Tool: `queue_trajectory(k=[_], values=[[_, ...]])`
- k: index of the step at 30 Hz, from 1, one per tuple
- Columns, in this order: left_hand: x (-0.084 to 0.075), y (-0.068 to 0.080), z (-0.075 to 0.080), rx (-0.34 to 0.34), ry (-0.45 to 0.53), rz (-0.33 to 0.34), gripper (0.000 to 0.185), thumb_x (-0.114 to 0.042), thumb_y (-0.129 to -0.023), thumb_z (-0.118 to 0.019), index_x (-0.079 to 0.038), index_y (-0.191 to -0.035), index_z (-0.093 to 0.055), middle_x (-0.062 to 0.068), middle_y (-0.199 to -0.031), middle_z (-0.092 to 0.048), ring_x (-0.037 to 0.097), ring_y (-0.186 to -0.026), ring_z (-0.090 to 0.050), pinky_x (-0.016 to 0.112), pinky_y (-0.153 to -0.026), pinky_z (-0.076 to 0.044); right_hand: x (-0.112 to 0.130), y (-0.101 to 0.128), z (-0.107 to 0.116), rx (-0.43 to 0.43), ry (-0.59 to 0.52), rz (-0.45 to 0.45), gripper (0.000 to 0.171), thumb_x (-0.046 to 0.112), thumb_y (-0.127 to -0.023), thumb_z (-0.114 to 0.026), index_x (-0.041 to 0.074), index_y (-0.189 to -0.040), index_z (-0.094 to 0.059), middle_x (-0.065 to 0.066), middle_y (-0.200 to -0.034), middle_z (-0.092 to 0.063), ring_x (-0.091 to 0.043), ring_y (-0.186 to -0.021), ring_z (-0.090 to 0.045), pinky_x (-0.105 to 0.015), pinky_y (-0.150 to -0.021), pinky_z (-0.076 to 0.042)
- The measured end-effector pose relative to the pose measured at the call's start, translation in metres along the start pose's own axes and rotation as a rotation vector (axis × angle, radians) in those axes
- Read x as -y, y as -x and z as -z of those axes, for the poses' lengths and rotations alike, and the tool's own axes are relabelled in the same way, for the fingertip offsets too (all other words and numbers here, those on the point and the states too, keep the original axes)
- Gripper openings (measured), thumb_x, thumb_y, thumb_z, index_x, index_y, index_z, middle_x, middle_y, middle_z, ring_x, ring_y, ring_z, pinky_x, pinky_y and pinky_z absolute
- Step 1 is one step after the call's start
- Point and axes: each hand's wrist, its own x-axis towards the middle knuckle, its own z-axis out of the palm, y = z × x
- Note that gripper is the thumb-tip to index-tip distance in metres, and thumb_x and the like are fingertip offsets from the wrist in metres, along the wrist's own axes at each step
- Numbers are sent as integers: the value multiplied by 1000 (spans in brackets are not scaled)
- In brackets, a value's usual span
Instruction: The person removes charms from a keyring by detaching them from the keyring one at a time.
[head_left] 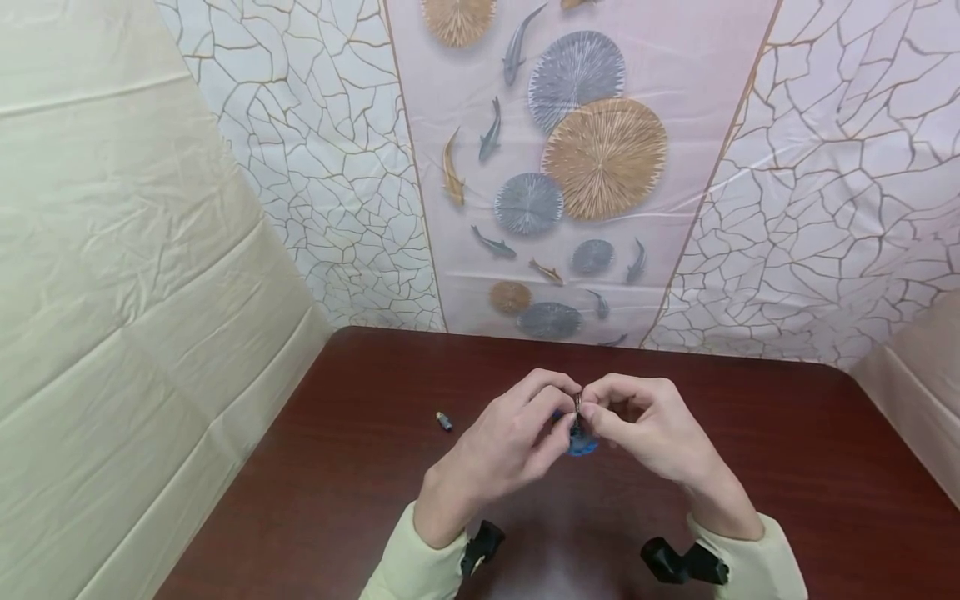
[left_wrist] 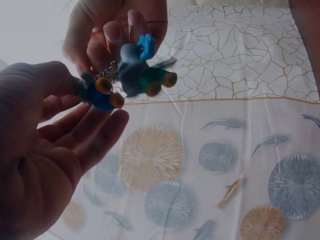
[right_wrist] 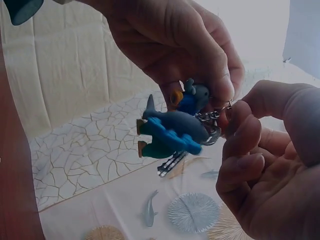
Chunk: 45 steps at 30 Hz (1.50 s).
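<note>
Both hands meet above the dark wooden table, the left hand and right hand each pinching the ring of a keychain bearing blue-grey toy figures. A small object, possibly a cap, lies on the table left of the hands.

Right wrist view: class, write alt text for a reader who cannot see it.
Two hands pinch a metal key ring between fingertips, the left hand above and the right hand at lower right. Small grey and blue toy figures hang from it, before a fish-patterned backdrop.
</note>
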Motion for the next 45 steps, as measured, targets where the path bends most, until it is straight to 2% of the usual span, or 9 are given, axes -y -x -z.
queue_trajectory(k=[6,10,14,19,23,30,37,42,45], values=[[3,0,-2,-17,61,-10,4,-4,-91,-56,-7,-91,-59,5,-114,-60,8,-96,-60,9,-81,-47,2,2,1,11,-6,2,18,-9,-88,-62,8,-87,-67,7,-68,-61,-7,-55,-52,-25,-48,-44],[4,0,-2,-52,63,1,5,-4,-92,-56,-7,-94,-60,4,-109,-63,7,-92,-61,10,-80,-48,2,3,0,37,20,10,20,-10,-87,-62,10,-87,-66,5,-68,-61,-3,-57,-53,-23,-49,-45],[6,0,-1,-88,90,43,8,-2,-92,-58,-6,-98,-62,2,-99,-67,5,-81,-61,8,-74,-48,2,4,-1,35,60,90,27,-13,-84,-63,13,-88,-65,3,-68,-58,-4,-58,-52,-22,-49,-43],[6,2,-1,-100,140,102,5,-7,-94,-57,-7,-96,-62,0,-88,-65,3,-71,-56,5,-66,-45,2,4,-2,33,41,151,28,-16,-83,-62,11,-89,-65,1,-69,-56,-5,-58,-51,-22,-48,-43],[6,2,-1,-113,165,100,4,-8,-95,-56,-8,-95,-60,0,-87,-63,3,-71,-55,5,-66,-45,3,3,-3,27,43,130,28,-15,-84,-62,13,-89,-64,2,-67,-56,-6,-55,-50,-22,-46,-42],[6,0,0,-94,96,9,6,-3,-91,-59,-8,-93,-59,-1,-88,-59,5,-76,-54,8,-71,-44,4,2,-5,-5,70,36,19,-4,-92,-60,13,-89,-67,3,-66,-59,-10,-49,-52,-25,-46,-45],[5,-1,1,-79,66,-10,5,-4,-94,-55,-8,-93,-58,-2,-91,-59,4,-81,-56,8,-76,-45,5,1,-5,-50,-35,-30,14,-4,-92,-61,8,-86,-67,1,-61,-56,-12,-45,-47,-28,-39,-38],[6,-1,0,-79,17,-40,6,-2,-92,-55,-7,-93,-59,-2,-91,-59,5,-83,-57,9,-79,-47,4,1,-4,-9,-71,-70,15,0,-94,-59,6,-84,-66,-3,-56,-50,-14,-43,-43,-29,-37,-35],[6,-2,-1,-80,-1,-51,7,-1,-90,-56,-7,-93,-59,-1,-91,-60,6,-84,-58,10,-80,-47,3,1,-4,24,-79,-90,12,0,-94,-60,6,-87,-68,-5,-55,-49,-13,-42,-43,-29,-36,-36]])
